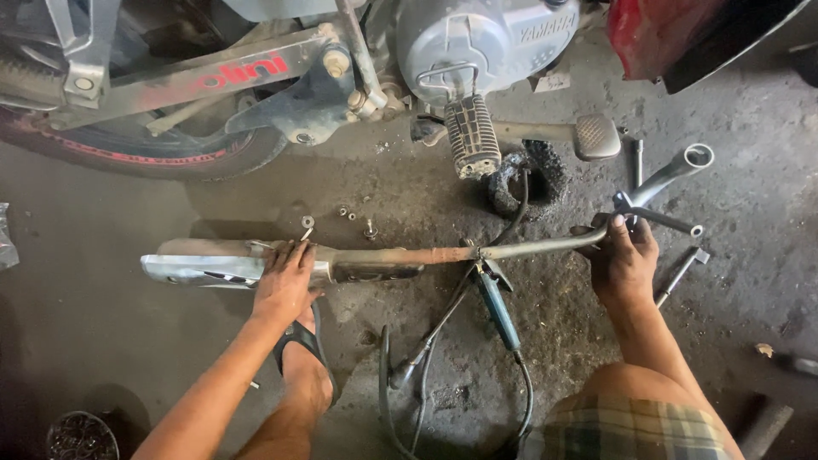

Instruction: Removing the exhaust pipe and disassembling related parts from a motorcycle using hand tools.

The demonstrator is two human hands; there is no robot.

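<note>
A long motorcycle exhaust lies across the concrete floor, with a chrome silencer (200,268) at the left and a rusty pipe (528,249) curving up to an open end at the right. My left hand (285,281) presses flat on the silencer's right part. My right hand (622,255) grips the pipe near its bend, beside a black T-handle tool (660,217). An angle grinder with a blue body (498,311) lies under the pipe's middle. My foot in a black sandal (302,353) rests just below the silencer.
A motorcycle stands behind, with its rear wheel (145,153), engine case (477,38), footpeg (470,136) and brake pedal (596,136). Loose nuts and bolts (349,213) lie near the pipe. Cables (409,383), a socket wrench (680,273) and a round tin (81,436) sit on the floor.
</note>
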